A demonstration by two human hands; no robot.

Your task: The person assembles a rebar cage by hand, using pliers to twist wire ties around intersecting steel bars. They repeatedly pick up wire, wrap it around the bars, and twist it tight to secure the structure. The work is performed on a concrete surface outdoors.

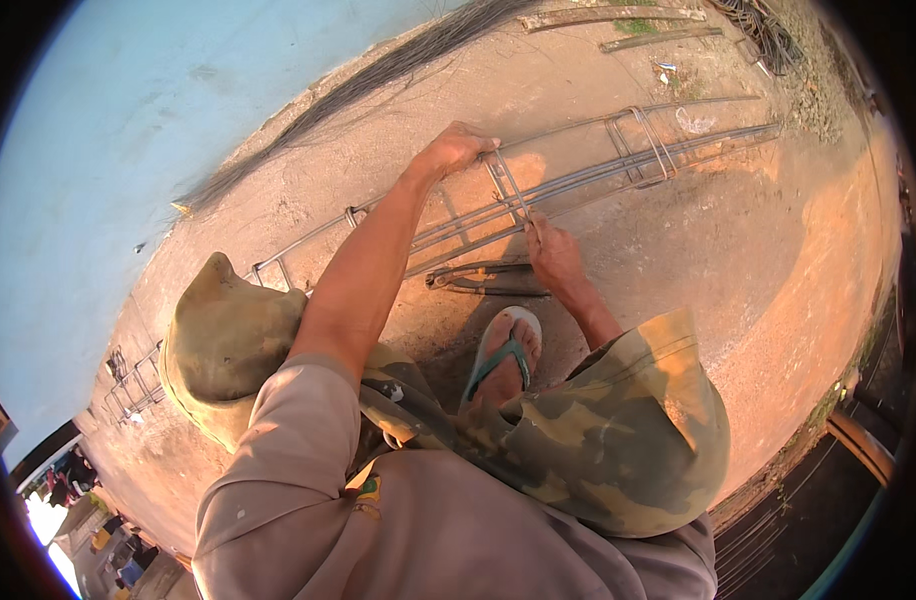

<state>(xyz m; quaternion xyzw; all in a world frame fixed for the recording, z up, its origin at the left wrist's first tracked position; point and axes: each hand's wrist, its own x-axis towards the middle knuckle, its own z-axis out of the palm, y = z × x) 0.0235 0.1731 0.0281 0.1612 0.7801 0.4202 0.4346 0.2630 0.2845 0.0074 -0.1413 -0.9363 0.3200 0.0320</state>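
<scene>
A long cage of steel rebar (568, 182) lies on the ground in front of me, several thin bars running from left to far right. My left hand (456, 152) is closed on the far corner of a rectangular steel stirrup (511, 186), beside the far bar. Closed on the same stirrup's near end is my right hand (556, 252), next to the near bars. Its fingertips are partly hidden. More stirrups (654, 143) stand around the bars farther right. Dark-handled pincers (483, 278) rest on the ground just short of the cage, beside my right wrist.
My sandalled foot (505, 355) is planted close behind the pincers. A long bundle of thin wire or rods (378, 75) lies along the blue wall (178, 110). Wooden strips (613, 17) and a dark coil (768, 38) are at the far right.
</scene>
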